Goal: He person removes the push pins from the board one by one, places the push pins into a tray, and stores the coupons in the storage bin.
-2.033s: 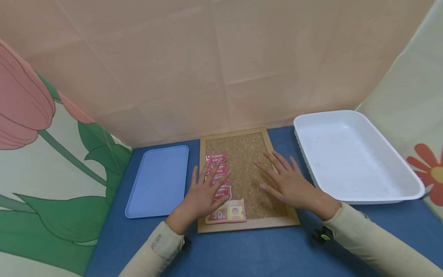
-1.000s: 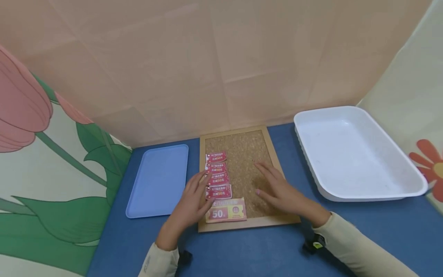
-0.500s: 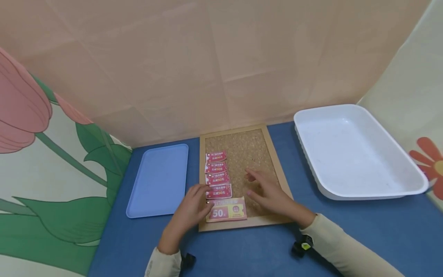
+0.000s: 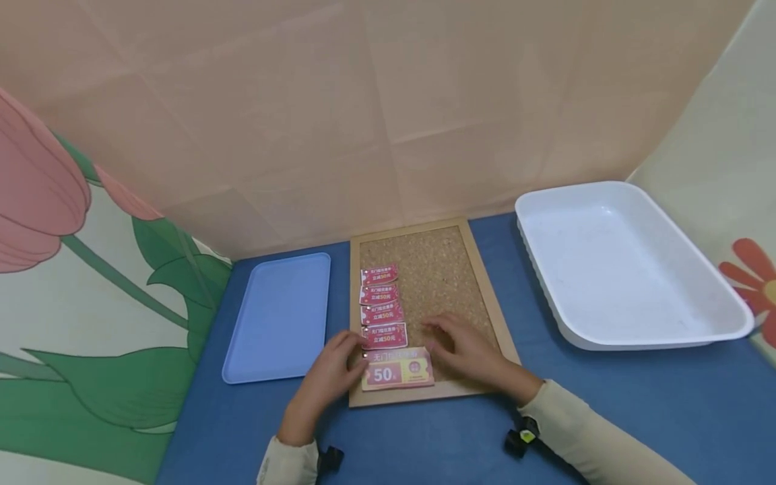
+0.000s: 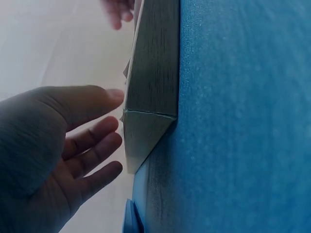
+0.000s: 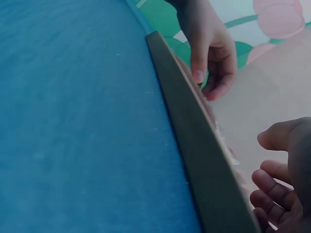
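Masking edge of large coupon (image 4: pixel 397 372) | left fingers (image 4: pixel 358 370) | contact unclear

The rectangular brown board panel (image 4: pixel 442 269) looks like rough, speckled cork in a matt, grained pale wood frame (image 4: pixel 448 390). The small red printed coupons (image 4: pixel 380 313) look like paper. The deep white rectangular tray (image 4: pixel 624 269) is smooth, glossy plastic; the shallow blue rectangular tray (image 4: pixel 279 316), matt plastic. The beige backdrop (image 4: pixel 273 121) is creased, matt cloth.
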Demonstrator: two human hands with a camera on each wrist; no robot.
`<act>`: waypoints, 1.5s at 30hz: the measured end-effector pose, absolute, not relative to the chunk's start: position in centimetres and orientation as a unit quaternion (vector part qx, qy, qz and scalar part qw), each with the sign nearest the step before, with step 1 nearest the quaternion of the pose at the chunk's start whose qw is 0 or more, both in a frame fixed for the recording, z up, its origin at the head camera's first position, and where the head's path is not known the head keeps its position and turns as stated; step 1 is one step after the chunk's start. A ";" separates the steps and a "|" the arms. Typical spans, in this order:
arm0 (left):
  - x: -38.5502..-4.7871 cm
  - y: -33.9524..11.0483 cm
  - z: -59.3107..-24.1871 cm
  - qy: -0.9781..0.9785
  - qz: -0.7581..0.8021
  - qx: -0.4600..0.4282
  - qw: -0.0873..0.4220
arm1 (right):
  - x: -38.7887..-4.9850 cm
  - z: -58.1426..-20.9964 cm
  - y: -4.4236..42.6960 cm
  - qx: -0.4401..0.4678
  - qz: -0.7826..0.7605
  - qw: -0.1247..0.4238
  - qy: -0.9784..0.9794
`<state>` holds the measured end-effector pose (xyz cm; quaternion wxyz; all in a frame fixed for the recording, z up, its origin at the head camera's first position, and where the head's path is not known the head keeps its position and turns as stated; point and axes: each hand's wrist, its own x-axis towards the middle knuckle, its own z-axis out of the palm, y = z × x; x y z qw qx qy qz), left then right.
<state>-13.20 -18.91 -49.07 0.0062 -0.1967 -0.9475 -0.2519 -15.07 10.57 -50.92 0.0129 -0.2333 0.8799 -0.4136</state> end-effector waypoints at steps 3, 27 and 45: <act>-13.3 -19.1 -49.2 -0.950 -0.258 -0.177 -0.004 | -15.0 -51.2 10.6 -0.246 -0.400 0.004 0.883; -13.9 -19.8 -50.2 -0.932 -0.325 -0.161 -0.019 | -15.1 -52.5 10.5 -0.250 -0.365 -0.036 0.896; -13.8 -19.5 -50.9 -0.936 -0.321 -0.142 -0.003 | -14.8 -52.9 10.1 -0.247 -0.348 -0.047 0.903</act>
